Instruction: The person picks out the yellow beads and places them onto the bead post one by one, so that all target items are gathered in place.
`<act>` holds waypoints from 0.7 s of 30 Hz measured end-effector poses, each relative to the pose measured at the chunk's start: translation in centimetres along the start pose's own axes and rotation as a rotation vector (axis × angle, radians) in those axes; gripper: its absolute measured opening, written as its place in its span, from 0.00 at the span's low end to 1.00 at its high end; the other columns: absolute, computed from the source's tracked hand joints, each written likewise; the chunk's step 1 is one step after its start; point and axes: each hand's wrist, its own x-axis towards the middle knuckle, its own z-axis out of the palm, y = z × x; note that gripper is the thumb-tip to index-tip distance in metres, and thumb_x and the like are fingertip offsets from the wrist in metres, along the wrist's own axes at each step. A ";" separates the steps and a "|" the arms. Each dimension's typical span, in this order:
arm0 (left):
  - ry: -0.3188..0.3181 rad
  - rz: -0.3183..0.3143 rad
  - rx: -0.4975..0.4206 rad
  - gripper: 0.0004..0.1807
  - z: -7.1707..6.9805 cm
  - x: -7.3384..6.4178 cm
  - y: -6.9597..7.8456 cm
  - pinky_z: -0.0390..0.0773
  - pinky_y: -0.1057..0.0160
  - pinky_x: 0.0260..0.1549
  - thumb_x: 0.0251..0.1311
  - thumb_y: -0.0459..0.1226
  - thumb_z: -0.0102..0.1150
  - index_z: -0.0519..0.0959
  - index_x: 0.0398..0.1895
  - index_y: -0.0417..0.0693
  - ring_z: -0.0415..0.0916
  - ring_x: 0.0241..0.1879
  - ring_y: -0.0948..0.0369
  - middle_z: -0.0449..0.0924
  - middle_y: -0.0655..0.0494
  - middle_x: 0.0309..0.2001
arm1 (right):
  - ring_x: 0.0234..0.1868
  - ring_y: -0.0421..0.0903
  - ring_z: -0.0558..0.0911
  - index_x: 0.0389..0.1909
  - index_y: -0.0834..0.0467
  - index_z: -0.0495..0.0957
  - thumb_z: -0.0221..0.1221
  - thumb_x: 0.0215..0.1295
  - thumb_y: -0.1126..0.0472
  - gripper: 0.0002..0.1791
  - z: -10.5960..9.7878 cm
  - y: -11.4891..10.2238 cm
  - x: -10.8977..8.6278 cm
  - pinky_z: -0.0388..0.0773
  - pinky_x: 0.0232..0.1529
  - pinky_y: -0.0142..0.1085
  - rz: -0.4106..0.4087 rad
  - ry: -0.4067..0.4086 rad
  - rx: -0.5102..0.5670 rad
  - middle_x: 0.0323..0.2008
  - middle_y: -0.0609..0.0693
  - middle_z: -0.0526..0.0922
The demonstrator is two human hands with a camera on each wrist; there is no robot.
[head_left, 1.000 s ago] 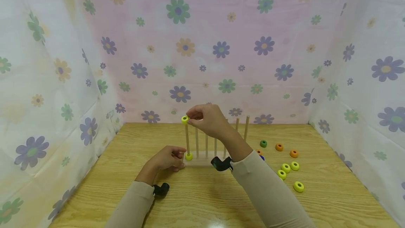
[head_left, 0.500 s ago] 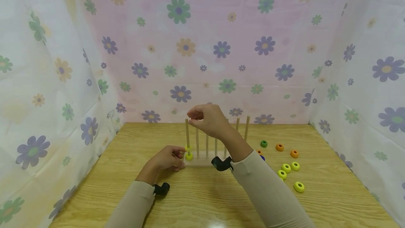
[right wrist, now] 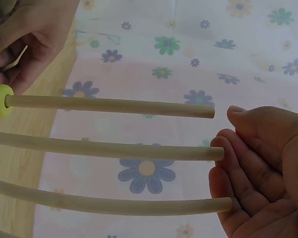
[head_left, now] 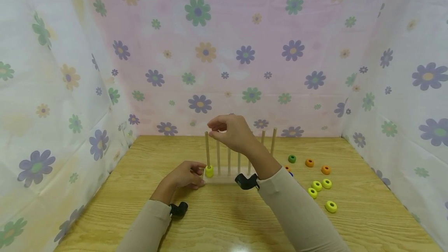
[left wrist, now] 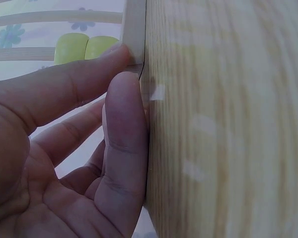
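A wooden rack (head_left: 220, 180) with a row of upright pegs stands on the table. Two yellow beads (head_left: 209, 171) sit stacked at the foot of its leftmost peg (head_left: 207, 149). My left hand (head_left: 182, 175) grips the left end of the rack's base; in the left wrist view, the thumb and index fingertip meet the corner beside the yellow beads (left wrist: 71, 48). Just right of the leftmost peg's top, my right hand (head_left: 231, 132) hovers with loosely bent fingers and nothing in them. The right wrist view has its fingertips by the peg ends.
To the right of the rack lie loose beads: several yellow ones (head_left: 331, 206), orange ones (head_left: 325, 170) and a green one (head_left: 292, 159). A blue bead (head_left: 291, 174) is partly behind the right forearm. Flower-patterned cloth (head_left: 224, 49) encloses the table (head_left: 224, 221) at the back and sides.
My right hand has let go of a yellow bead at the peg's top. The bead has dropped down the peg onto the lower one. My left hand has stayed at the base.
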 end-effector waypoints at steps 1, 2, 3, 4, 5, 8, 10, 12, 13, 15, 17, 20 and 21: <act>0.001 -0.001 0.001 0.36 0.0 0.0 0.0 0.86 0.60 0.33 0.57 0.26 0.73 0.74 0.71 0.41 0.76 0.34 0.56 0.72 0.45 0.44 | 0.47 0.40 0.87 0.51 0.50 0.87 0.68 0.69 0.56 0.11 -0.1 0.0 -0.1 0.86 0.51 0.40 0.003 0.002 0.009 0.46 0.43 0.88; 0.002 -0.002 0.001 0.36 0.0 0.0 0.0 0.86 0.60 0.33 0.57 0.26 0.73 0.74 0.71 0.41 0.76 0.34 0.56 0.72 0.45 0.44 | 0.48 0.40 0.87 0.51 0.50 0.87 0.68 0.69 0.55 0.11 -0.1 0.0 -0.1 0.86 0.51 0.40 0.005 0.003 0.016 0.46 0.43 0.88; 0.004 -0.003 0.003 0.36 0.1 0.0 0.0 0.86 0.60 0.33 0.57 0.26 0.73 0.74 0.71 0.41 0.76 0.34 0.56 0.72 0.45 0.44 | 0.48 0.40 0.87 0.51 0.50 0.87 0.68 0.69 0.55 0.11 -0.2 0.0 -0.2 0.86 0.51 0.40 0.006 0.004 0.021 0.46 0.43 0.88; 0.006 -0.004 0.003 0.36 0.1 0.0 0.1 0.86 0.60 0.33 0.57 0.26 0.73 0.75 0.71 0.42 0.75 0.34 0.56 0.72 0.45 0.44 | 0.48 0.40 0.87 0.51 0.50 0.87 0.68 0.70 0.54 0.12 -0.3 0.0 -0.2 0.86 0.51 0.41 0.005 0.005 0.026 0.46 0.43 0.89; 0.008 -0.006 0.003 0.36 0.1 0.0 0.1 0.86 0.60 0.33 0.57 0.26 0.73 0.75 0.70 0.42 0.75 0.34 0.55 0.72 0.45 0.44 | 0.48 0.40 0.87 0.51 0.50 0.87 0.68 0.70 0.54 0.12 -0.3 0.0 -0.3 0.86 0.51 0.41 0.003 0.006 0.030 0.46 0.43 0.89; 0.014 -0.009 0.002 0.36 0.1 0.0 0.0 0.86 0.60 0.33 0.57 0.26 0.73 0.75 0.70 0.42 0.75 0.35 0.55 0.72 0.45 0.44 | 0.48 0.40 0.87 0.51 0.49 0.87 0.68 0.69 0.52 0.12 -0.4 -0.1 -0.4 0.86 0.51 0.41 -0.007 0.011 0.034 0.46 0.43 0.89; 0.015 -0.010 0.000 0.36 0.1 -0.1 0.0 0.86 0.60 0.33 0.56 0.26 0.73 0.75 0.70 0.42 0.75 0.34 0.55 0.72 0.45 0.44 | 0.48 0.40 0.87 0.51 0.49 0.87 0.68 0.69 0.52 0.12 -0.5 -0.2 -0.4 0.86 0.50 0.40 -0.013 0.015 0.031 0.46 0.42 0.89; 0.014 -0.012 -0.003 0.36 0.1 0.0 -0.1 0.86 0.60 0.33 0.56 0.26 0.73 0.75 0.70 0.42 0.75 0.34 0.55 0.72 0.45 0.44 | 0.47 0.40 0.87 0.51 0.48 0.87 0.68 0.69 0.51 0.12 -0.7 -0.2 -0.6 0.86 0.49 0.40 -0.013 0.022 0.033 0.46 0.42 0.88; 0.013 -0.014 -0.005 0.36 0.1 0.0 -0.1 0.85 0.60 0.33 0.57 0.26 0.73 0.75 0.70 0.42 0.75 0.34 0.55 0.72 0.45 0.44 | 0.47 0.40 0.87 0.51 0.48 0.87 0.68 0.69 0.51 0.12 -0.8 -0.2 -0.7 0.86 0.49 0.40 -0.012 0.027 0.033 0.46 0.41 0.88; 0.012 -0.016 -0.005 0.36 0.1 0.0 -0.1 0.85 0.60 0.32 0.57 0.26 0.73 0.75 0.71 0.43 0.75 0.34 0.55 0.72 0.45 0.44 | 0.46 0.40 0.87 0.50 0.47 0.87 0.69 0.69 0.51 0.12 -1.0 -0.2 -1.0 0.86 0.47 0.40 -0.011 0.042 0.030 0.45 0.41 0.88; 0.012 -0.020 -0.007 0.36 0.1 0.0 -0.1 0.85 0.59 0.33 0.57 0.26 0.73 0.75 0.71 0.44 0.76 0.34 0.55 0.72 0.44 0.45 | 0.46 0.40 0.87 0.50 0.47 0.87 0.69 0.69 0.52 0.11 -1.2 -0.2 -1.2 0.86 0.47 0.41 -0.020 0.058 0.033 0.45 0.41 0.88; 0.016 -0.022 -0.006 0.36 0.1 0.1 -0.1 0.86 0.59 0.33 0.57 0.26 0.73 0.75 0.71 0.45 0.76 0.35 0.54 0.72 0.44 0.47 | 0.45 0.40 0.87 0.49 0.47 0.87 0.68 0.69 0.52 0.10 -1.4 -0.1 -1.4 0.86 0.47 0.42 -0.045 0.073 0.034 0.44 0.42 0.89; 0.017 -0.022 -0.006 0.36 0.1 0.1 -0.1 0.86 0.59 0.33 0.57 0.26 0.73 0.75 0.71 0.45 0.76 0.36 0.55 0.72 0.44 0.47 | 0.45 0.39 0.87 0.49 0.48 0.87 0.68 0.69 0.52 0.10 -1.5 -0.1 -1.5 0.86 0.48 0.42 -0.056 0.074 0.035 0.44 0.44 0.89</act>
